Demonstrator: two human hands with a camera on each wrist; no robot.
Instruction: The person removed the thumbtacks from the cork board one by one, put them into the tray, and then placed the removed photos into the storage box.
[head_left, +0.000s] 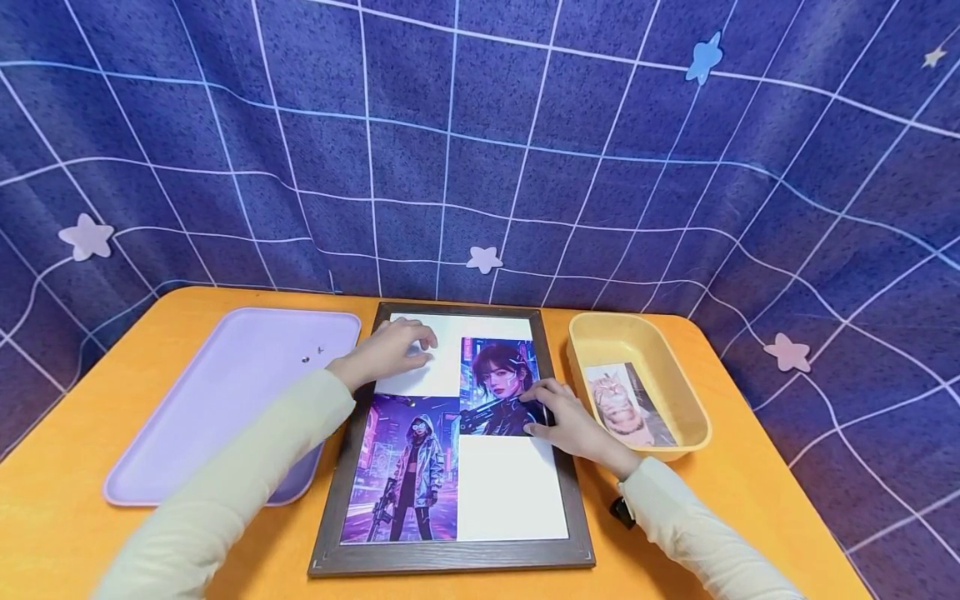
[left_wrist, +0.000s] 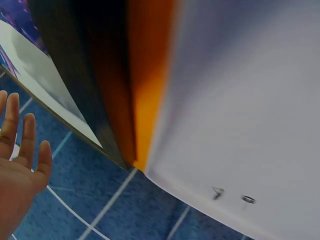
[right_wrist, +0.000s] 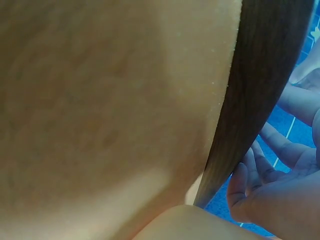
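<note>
left hand (head_left: 390,348) loose, empty | right hand (head_left: 566,418) relaxed, touching portrait print (head_left: 489,375) | head view only: cat photo (head_left: 617,404) in right yellow bin (head_left: 651,367)

The table (head_left: 45,475) is orange, the tray (head_left: 217,400) near its left edge lilac, the bin (head_left: 667,358) near its right edge yellow. In the dark brown frame (head_left: 450,556), the lower-left print (head_left: 414,479) and right-edge print (head_left: 491,375) mix purple and pink. The blue curtain (head_left: 412,183) is gridded white.
</note>
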